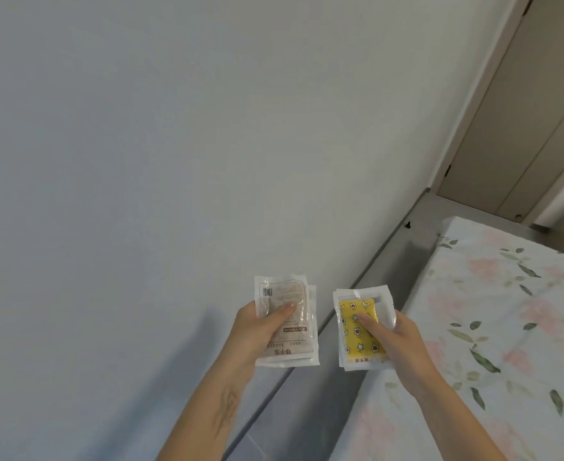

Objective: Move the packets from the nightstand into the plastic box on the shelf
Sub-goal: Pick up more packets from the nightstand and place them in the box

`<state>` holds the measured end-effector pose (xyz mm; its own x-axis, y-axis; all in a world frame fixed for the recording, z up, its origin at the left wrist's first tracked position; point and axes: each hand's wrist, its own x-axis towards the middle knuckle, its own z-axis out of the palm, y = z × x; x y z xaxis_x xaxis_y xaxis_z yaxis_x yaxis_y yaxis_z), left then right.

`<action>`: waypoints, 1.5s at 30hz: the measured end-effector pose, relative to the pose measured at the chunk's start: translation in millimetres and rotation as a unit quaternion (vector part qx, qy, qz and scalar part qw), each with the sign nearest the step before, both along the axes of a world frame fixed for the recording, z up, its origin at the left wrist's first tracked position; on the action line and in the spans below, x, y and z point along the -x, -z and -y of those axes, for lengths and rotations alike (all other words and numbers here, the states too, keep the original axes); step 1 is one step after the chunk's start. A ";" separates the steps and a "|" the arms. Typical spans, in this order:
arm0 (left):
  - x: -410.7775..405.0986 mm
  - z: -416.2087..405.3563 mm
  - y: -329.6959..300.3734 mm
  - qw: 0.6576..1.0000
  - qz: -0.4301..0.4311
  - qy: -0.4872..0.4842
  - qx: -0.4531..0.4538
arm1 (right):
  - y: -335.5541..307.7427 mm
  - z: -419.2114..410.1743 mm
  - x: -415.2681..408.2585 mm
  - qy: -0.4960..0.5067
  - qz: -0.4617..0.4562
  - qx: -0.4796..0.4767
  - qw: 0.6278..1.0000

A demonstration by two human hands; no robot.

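Beside the bed (493,327), each hand grips packets — left hand (257,334) white stack (287,327), right hand (403,347) yellow-topped stack (360,331).

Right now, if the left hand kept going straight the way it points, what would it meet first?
Probably the pale wall. The left hand, gripping a white packet stack, points up and ahead with nothing visible between, though depth is unclear.
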<state>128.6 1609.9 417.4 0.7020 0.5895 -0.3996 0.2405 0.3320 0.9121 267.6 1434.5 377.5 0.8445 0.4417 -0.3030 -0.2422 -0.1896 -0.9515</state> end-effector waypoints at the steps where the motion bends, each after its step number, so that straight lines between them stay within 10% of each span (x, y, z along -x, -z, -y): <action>1: -9.2 -10.5 -1.3 1.000 0.004 0.013 -0.003 | 0.3 -5.7 -5.0 0.018 -0.004 -0.005 1.000; 19: -225.8 -84.1 21.2 0.985 0.000 0.174 0.010 | 4.9 -43.0 -154.6 0.206 0.003 -0.002 0.979; 45: -839.9 -23.5 -2.1 0.958 0.025 0.284 -0.022 | -18.5 31.1 -685.2 0.302 0.007 -0.005 0.953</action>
<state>968.5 1633.4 419.5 0.9324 0.1219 -0.3404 0.3264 0.1212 0.9374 952.8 1403.4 396.1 0.9498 -0.1230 -0.2877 -0.2911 -0.0105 -0.9566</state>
